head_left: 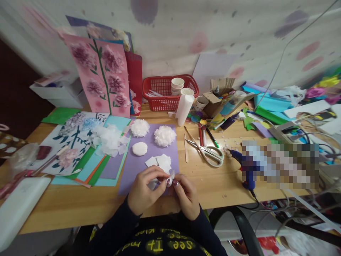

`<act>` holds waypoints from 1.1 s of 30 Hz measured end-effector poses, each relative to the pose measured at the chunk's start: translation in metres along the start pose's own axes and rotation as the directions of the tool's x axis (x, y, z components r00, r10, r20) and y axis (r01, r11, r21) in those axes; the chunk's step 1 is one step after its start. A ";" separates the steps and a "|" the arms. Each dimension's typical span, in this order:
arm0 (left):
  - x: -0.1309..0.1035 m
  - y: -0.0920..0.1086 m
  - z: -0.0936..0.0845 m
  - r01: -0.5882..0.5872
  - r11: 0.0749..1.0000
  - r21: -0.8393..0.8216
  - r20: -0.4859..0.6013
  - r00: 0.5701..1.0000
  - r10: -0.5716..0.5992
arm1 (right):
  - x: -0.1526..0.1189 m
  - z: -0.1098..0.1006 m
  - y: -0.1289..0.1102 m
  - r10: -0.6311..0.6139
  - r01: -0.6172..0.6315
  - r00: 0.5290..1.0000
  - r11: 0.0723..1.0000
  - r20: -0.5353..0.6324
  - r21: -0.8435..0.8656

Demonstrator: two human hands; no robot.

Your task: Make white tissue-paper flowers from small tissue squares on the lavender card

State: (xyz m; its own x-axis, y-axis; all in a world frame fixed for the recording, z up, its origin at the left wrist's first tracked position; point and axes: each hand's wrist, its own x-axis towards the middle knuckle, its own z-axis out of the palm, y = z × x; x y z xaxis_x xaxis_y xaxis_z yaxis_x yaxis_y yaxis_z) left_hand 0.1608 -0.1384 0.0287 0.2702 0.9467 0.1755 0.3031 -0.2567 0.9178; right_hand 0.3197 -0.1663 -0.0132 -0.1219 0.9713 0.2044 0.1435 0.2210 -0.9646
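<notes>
Between the fingertips of my left hand (pixel 149 186) and my right hand (pixel 186 193) is a small folded piece of white tissue paper (pixel 172 177). Both hands pinch it over the near edge of a purple sheet (pixel 128 174). Just beyond my fingers lie several loose white paper pieces (pixel 163 161). Farther back on the sheet sit a white round pad (pixel 140 149) and a ruffled white paper flower (pixel 164 136). A second white paper flower (pixel 140 127) rests at the sheet's far left corner.
Right of the sheet lie a wooden stick (pixel 186 148), scissors (pixel 213 155) and a blue glue gun (pixel 246 167) with a cord. Behind stand a white roll (pixel 184 110) and a red basket (pixel 160 103) with paper cups. Coloured papers (pixel 109 172) and white tissue scraps (pixel 110 140) lie left.
</notes>
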 end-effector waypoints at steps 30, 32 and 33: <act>0.001 -0.005 0.006 0.196 0.886 -0.421 -0.180 0.939 -0.294 | -0.003 -0.002 0.001 0.013 -0.008 0.999 0.990 -0.037 0.140; 0.001 0.000 0.008 0.227 0.864 -0.449 -0.132 0.940 -0.315 | -0.003 -0.002 0.001 0.004 0.002 0.999 0.987 -0.033 0.159; 0.002 0.001 0.009 0.250 0.847 -0.469 -0.095 0.939 -0.330 | -0.004 -0.002 0.001 0.000 0.005 1.000 0.985 -0.029 0.174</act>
State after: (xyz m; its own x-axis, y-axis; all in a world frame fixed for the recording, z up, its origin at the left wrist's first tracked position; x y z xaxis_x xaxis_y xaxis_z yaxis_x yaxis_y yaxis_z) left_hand 0.1698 -0.1391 0.0267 0.0666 0.9923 -0.1043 -0.1037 0.1109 0.9884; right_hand 0.3227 -0.1696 -0.0142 -0.0930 0.9735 0.2090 -0.0306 0.2071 -0.9778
